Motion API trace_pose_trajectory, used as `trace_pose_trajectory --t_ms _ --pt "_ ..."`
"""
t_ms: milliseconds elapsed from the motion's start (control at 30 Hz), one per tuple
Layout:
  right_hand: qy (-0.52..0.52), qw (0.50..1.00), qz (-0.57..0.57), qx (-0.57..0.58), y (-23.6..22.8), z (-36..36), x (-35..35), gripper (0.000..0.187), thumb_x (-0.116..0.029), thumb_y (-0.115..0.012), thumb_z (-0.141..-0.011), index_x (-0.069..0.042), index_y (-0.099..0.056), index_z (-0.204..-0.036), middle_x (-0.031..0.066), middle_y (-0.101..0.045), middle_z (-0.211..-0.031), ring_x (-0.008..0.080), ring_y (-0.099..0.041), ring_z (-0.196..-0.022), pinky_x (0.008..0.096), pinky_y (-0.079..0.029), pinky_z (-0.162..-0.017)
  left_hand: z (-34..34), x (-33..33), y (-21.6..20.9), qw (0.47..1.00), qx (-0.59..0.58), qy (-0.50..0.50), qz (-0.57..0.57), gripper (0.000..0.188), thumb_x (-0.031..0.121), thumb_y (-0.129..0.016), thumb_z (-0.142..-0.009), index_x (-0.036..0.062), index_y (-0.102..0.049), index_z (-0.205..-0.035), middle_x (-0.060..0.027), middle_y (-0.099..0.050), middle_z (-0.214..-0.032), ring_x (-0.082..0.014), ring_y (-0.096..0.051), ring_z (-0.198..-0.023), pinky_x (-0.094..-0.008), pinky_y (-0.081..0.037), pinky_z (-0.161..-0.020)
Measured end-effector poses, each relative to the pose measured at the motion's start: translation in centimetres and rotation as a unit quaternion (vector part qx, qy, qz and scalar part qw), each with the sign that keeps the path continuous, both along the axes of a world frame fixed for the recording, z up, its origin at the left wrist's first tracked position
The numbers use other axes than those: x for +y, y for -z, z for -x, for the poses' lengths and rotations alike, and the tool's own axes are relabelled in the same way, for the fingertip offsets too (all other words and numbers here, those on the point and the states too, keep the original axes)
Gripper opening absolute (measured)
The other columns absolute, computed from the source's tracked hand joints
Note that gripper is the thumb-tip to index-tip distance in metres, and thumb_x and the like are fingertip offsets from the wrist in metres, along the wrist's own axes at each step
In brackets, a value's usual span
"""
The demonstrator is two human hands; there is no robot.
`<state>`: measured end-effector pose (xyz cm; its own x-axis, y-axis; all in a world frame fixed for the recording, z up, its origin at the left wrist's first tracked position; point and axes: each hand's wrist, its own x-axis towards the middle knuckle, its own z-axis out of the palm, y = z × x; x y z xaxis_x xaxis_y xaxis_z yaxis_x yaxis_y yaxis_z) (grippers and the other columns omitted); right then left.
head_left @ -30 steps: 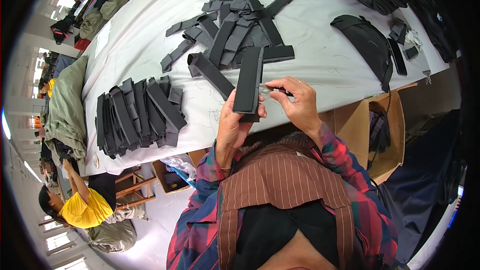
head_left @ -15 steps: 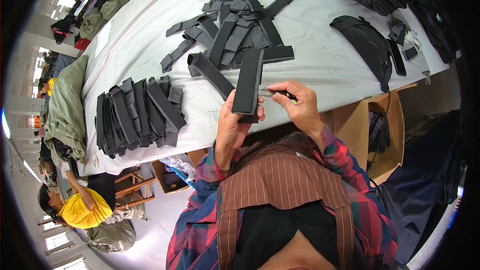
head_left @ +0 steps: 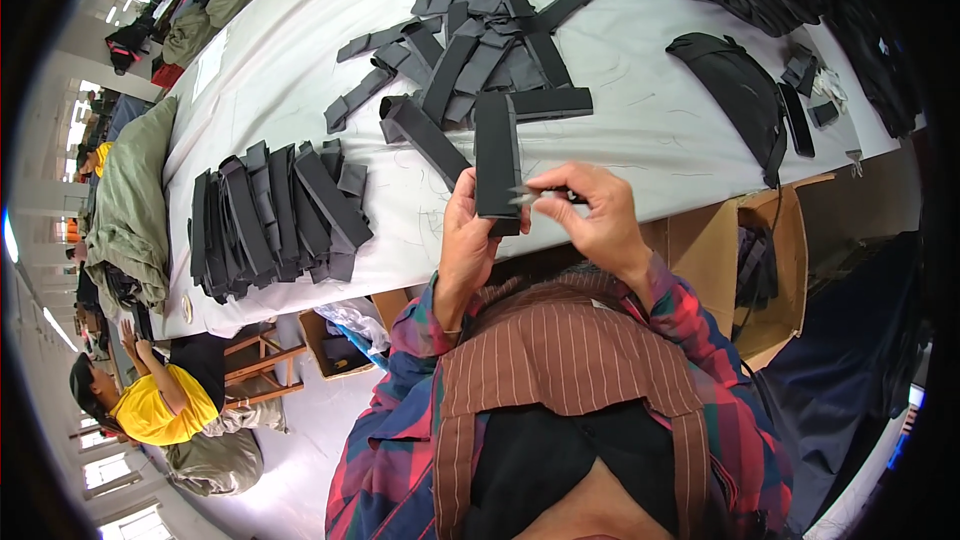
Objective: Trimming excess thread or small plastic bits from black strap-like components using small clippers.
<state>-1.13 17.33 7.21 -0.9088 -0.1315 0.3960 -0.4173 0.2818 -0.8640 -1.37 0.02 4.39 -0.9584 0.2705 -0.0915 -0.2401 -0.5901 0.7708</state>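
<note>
My left hand grips the lower end of a long black fabric strip, held upright over the near edge of the white table. My right hand pinches small metal snips, their tips against the strip's right edge near its bottom. A loose heap of similar black strips lies on the table beyond the hands. A neater row of black strips lies to my left.
A black bag-shaped piece and small black parts lie at the right. An open cardboard box stands below the table edge. A person in a yellow top is at the lower left.
The strip and both hands have stayed nearly in place; my right hand's fingers shifted slightly along the strip's edge.
</note>
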Motion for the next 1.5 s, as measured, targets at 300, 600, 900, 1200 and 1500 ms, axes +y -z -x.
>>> trace_pose_trajectory --t_ms 300,600,900,1200,1500 --pt "-0.02 0.993 -0.11 0.038 -0.3 -0.1 -0.6 0.018 -0.011 -0.072 -0.074 -0.01 -0.066 -0.092 0.0022 -0.066 -0.082 0.02 -0.062 -0.071 0.0302 -0.041 -0.064 -0.2 -0.2 1.1 0.987 0.081 -0.04 0.136 0.028 0.002 -0.057 -0.088 0.0021 -0.044 -0.112 -0.0091 -0.063 -0.093 -0.0136 -0.063 -0.074 -0.0248 -0.052 -0.06" --pt "-0.015 0.997 -0.076 0.014 0.9 0.1 -1.2 0.03 0.008 -0.062 -0.072 -0.006 -0.066 -0.098 0.0087 -0.066 -0.101 0.0195 -0.068 -0.072 0.0298 -0.052 -0.061 -0.8 -0.1 -0.9 0.996 0.012 0.071 0.048 0.047 -0.006 -0.044 -0.085 0.001 -0.034 -0.131 -0.0147 -0.058 -0.11 -0.019 -0.062 -0.088 -0.0304 -0.051 -0.076" --pt "0.063 0.985 0.105 -0.122 2.7 1.8 -1.1 0.006 -0.007 -0.061 -0.087 -0.001 -0.06 -0.085 -0.0024 -0.054 -0.067 0.0059 -0.041 -0.059 0.0236 -0.036 -0.053 -1.3 -0.3 -0.9 0.989 0.048 0.038 0.131 0.045 -0.006 -0.042 -0.083 0.0034 -0.034 -0.126 -0.0172 -0.057 -0.106 -0.0147 -0.056 -0.078 -0.0267 -0.045 -0.067" --pt "0.045 0.972 0.165 -0.163 2.9 1.7 -1.9 0.012 -0.011 -0.062 -0.088 -0.001 -0.059 -0.082 -0.006 -0.048 -0.066 0.0032 -0.038 -0.064 0.0217 -0.033 -0.055 -0.3 -0.1 0.5 0.939 0.037 -0.085 0.331 0.028 0.014 -0.053 -0.093 0.0059 -0.047 -0.067 -0.0085 -0.061 -0.061 -0.0091 -0.051 -0.045 -0.0202 -0.035 -0.04" --pt "0.091 0.977 0.14 -0.131 3.7 2.1 -1.6 0.012 -0.011 -0.063 -0.086 0.0 -0.06 -0.082 -0.0033 -0.048 -0.059 0.0043 -0.039 -0.058 0.0237 -0.035 -0.051 -0.3 -1.2 0.8 0.971 -0.037 0.003 0.237 0.018 0.009 -0.057 -0.086 -0.0025 -0.055 -0.1 -0.0129 -0.063 -0.097 -0.0148 -0.061 -0.07 -0.0256 -0.048 -0.061"
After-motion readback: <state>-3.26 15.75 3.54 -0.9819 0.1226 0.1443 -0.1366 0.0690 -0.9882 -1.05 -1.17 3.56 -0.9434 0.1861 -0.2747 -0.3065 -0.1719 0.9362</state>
